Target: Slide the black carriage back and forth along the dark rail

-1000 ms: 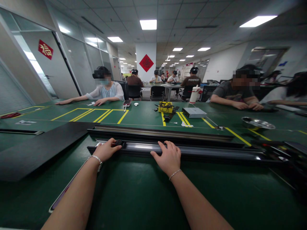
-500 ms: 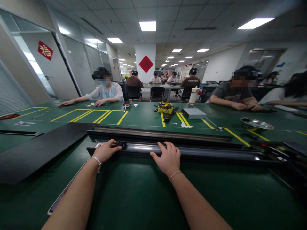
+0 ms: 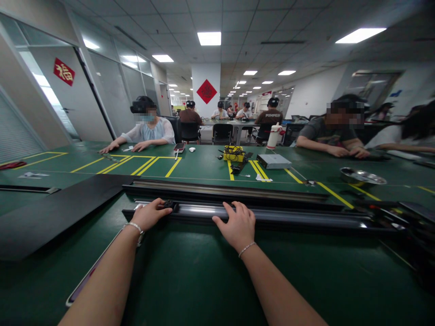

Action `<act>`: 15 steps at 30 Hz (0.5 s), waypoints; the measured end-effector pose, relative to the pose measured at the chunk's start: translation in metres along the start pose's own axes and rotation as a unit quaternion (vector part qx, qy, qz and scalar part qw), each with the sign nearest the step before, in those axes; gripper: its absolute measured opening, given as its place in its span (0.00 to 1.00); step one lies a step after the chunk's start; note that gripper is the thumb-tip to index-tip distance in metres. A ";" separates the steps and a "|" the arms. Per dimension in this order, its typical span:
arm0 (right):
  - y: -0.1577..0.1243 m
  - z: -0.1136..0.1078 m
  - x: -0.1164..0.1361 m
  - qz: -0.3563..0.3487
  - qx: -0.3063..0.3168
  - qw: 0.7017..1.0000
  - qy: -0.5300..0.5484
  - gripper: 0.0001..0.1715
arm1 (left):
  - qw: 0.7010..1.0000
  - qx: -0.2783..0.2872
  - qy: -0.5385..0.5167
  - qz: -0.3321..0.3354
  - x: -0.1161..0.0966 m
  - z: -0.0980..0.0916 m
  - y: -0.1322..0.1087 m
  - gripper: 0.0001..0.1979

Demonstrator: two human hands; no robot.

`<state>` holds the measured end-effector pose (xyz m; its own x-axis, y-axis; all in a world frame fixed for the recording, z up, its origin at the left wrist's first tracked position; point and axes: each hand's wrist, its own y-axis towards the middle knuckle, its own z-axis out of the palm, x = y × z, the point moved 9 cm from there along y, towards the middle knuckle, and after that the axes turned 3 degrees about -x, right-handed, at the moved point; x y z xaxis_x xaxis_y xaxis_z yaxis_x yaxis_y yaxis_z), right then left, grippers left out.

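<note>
Across the green table lies a long black channel (image 3: 306,219) with a shiny rounded surface along it. At its left end my left hand (image 3: 149,214) is closed, thumb and fingers around a small black part (image 3: 168,204) set on the channel. My right hand (image 3: 238,222) rests farther along the channel, fingers apart and thumb stretched out to the left. Its fingertips touch the channel's top. Behind, a second long dark rail (image 3: 231,191) lies roughly parallel. Under my left forearm a pale-edged flat item (image 3: 91,276) is partly hidden.
A wide black panel (image 3: 61,215) lies at left. Across the table are a yellow block with cables (image 3: 233,153), a grey box (image 3: 273,161), a steel bowl (image 3: 363,176) and a white bottle (image 3: 273,136). Dark equipment (image 3: 404,222) stands at right. Several people sit beyond.
My hands stay in place on the channel and the small black part. Across the table at left, a person's hand has moved right, together with a thin strip lying near it.
</note>
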<state>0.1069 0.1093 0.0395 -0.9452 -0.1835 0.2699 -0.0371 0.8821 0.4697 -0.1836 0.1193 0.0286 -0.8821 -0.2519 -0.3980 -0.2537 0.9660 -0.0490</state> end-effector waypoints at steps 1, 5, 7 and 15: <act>0.000 0.000 0.000 0.001 0.001 1.000 0.000 0.31 | 1.000 0.000 -0.001 0.001 -0.001 0.000 -0.001 0.16; 0.000 0.001 -0.001 0.001 -0.002 1.000 0.003 0.31 | 1.000 0.002 0.001 0.002 -0.004 -0.001 -0.004 0.16; 0.000 0.002 -0.001 -0.001 -0.003 1.000 0.002 0.31 | 1.000 0.001 0.009 -0.001 -0.006 -0.002 -0.005 0.16; 0.000 0.002 0.000 -0.001 -0.001 1.000 0.000 0.31 | 1.000 0.000 0.015 -0.003 -0.007 -0.004 -0.006 0.16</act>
<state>0.1065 0.1100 0.0379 -0.9453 -0.1850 0.2687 -0.0384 0.8811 0.4714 -0.1775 0.1151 0.0350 -0.8924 -0.2593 -0.3692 -0.2589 0.9645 -0.0517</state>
